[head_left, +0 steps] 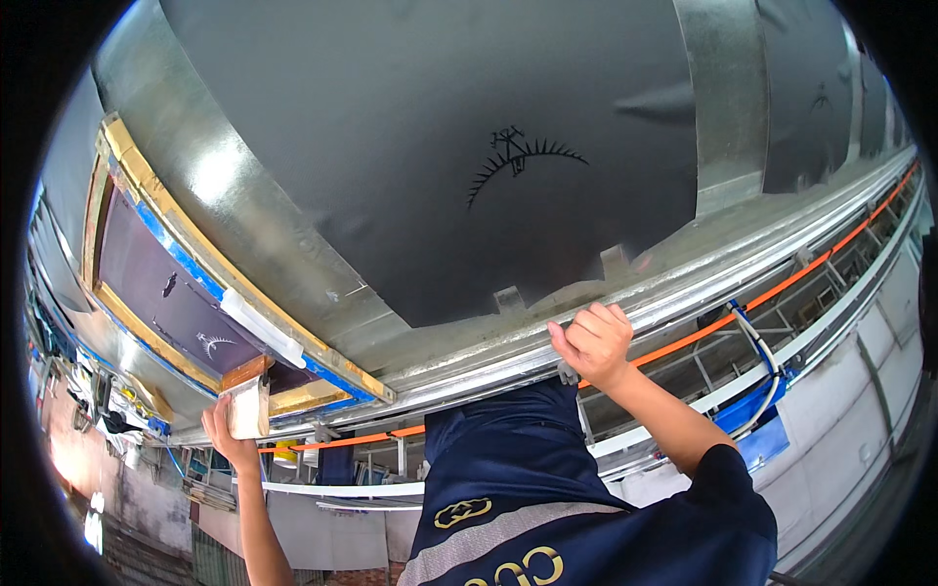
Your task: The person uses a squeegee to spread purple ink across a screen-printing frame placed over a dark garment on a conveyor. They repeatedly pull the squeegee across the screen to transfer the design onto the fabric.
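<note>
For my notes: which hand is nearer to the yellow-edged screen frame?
Left. The left hand holds a tool at the near end of the screen frame; the right hand is well to its right, by the metal rail.

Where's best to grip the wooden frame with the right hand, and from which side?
Probably the near end of the wooden frame's right-hand long bar, coming from the right. That end forms a slim corner beside the metal rail, on the side where the right hand is; the left hand is on the pale block.
</note>
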`<action>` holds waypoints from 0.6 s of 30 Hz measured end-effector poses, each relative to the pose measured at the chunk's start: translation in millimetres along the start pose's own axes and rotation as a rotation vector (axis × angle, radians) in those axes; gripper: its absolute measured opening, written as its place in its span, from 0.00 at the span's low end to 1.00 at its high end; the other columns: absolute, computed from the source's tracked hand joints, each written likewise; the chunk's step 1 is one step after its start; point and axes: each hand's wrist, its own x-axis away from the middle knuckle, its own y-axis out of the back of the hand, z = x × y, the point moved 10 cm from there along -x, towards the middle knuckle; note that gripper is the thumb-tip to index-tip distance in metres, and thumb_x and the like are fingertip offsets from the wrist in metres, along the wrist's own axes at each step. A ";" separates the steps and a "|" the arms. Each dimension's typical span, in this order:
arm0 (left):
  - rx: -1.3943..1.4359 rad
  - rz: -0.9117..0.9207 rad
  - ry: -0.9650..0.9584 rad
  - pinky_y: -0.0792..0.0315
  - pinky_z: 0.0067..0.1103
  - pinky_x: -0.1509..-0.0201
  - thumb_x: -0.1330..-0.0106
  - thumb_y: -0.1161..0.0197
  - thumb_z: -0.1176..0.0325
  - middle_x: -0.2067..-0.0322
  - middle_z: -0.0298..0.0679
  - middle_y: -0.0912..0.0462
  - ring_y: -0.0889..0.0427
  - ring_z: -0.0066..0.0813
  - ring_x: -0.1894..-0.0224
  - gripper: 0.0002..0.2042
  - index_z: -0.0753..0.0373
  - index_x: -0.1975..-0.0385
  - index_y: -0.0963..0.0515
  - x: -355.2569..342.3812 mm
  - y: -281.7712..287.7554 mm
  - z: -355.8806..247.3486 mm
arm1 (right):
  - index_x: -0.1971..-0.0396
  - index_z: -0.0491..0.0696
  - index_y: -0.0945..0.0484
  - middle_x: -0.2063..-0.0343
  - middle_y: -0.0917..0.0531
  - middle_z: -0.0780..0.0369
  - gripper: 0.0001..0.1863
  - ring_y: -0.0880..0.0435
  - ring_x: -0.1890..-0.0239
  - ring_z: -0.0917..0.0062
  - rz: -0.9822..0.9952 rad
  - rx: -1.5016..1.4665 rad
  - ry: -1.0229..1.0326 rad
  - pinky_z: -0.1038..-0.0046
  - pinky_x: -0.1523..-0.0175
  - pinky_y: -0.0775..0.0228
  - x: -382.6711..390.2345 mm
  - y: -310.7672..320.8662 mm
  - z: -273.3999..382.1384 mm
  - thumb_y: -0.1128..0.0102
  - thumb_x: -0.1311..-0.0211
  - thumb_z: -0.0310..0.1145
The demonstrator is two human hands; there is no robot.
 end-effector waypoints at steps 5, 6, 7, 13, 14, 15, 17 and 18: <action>0.004 -0.071 -0.059 0.32 0.36 0.48 0.42 0.32 0.67 0.62 0.45 0.24 0.25 0.48 0.56 0.19 0.63 0.51 0.21 -4.1 2.6 -20.9 | 0.88 0.54 0.34 0.84 0.32 0.68 0.22 0.32 0.80 0.74 -0.002 -0.013 0.011 0.70 0.74 0.47 0.5 -1.1 0.3 0.23 0.56 0.30; 0.009 -0.060 -0.029 0.32 0.36 0.48 0.42 0.32 0.68 0.62 0.45 0.24 0.25 0.48 0.56 0.19 0.63 0.51 0.21 -3.4 1.2 -17.4 | 0.88 0.54 0.34 0.84 0.32 0.68 0.22 0.32 0.80 0.74 0.000 -0.010 0.014 0.70 0.74 0.47 1.0 -0.1 0.5 0.23 0.56 0.30; 0.021 -0.064 -0.020 0.32 0.36 0.48 0.42 0.32 0.68 0.62 0.45 0.24 0.25 0.48 0.56 0.18 0.63 0.50 0.21 -2.3 -0.3 -14.1 | 0.88 0.54 0.34 0.84 0.32 0.68 0.21 0.32 0.80 0.74 0.001 -0.007 0.017 0.70 0.73 0.47 0.7 -0.3 1.0 0.23 0.56 0.30; -0.003 -0.084 -0.010 0.32 0.36 0.48 0.44 0.33 0.70 0.62 0.46 0.22 0.25 0.48 0.56 0.19 0.64 0.51 0.20 7.3 -9.2 4.3 | 0.87 0.55 0.33 0.84 0.32 0.68 0.21 0.30 0.79 0.73 -0.013 -0.012 0.035 0.70 0.74 0.45 4.7 1.6 0.3 0.24 0.55 0.30; -0.005 -0.141 -0.081 0.32 0.36 0.48 0.45 0.33 0.71 0.62 0.47 0.22 0.24 0.48 0.55 0.19 0.64 0.52 0.20 7.3 -5.3 -1.5 | 0.87 0.55 0.33 0.84 0.32 0.68 0.20 0.30 0.79 0.73 0.000 -0.017 0.034 0.70 0.74 0.45 6.4 -2.5 -0.9 0.24 0.55 0.30; -0.008 -0.092 -0.025 0.31 0.36 0.47 0.46 0.33 0.71 0.62 0.46 0.21 0.24 0.49 0.55 0.18 0.63 0.53 0.19 10.3 -9.7 0.9 | 0.87 0.55 0.33 0.84 0.32 0.67 0.20 0.30 0.79 0.73 0.002 0.003 0.038 0.69 0.73 0.44 9.2 -1.0 -1.9 0.25 0.53 0.30; -0.033 -0.117 -0.116 0.32 0.37 0.41 0.43 0.35 0.71 0.55 0.43 0.14 0.22 0.47 0.52 0.16 0.61 0.54 0.16 -2.1 -22.4 -13.3 | 0.86 0.54 0.31 0.84 0.32 0.66 0.18 0.29 0.78 0.71 0.012 0.019 0.030 0.66 0.71 0.42 12.0 6.4 -8.4 0.26 0.48 0.31; -0.065 -0.111 -0.097 0.33 0.37 0.39 0.42 0.35 0.69 0.58 0.42 0.13 0.21 0.48 0.53 0.15 0.60 0.54 0.16 3.8 -18.1 -18.3 | 0.86 0.53 0.31 0.84 0.32 0.65 0.18 0.30 0.78 0.70 0.046 0.001 0.015 0.65 0.70 0.43 10.1 5.8 -11.1 0.28 0.46 0.31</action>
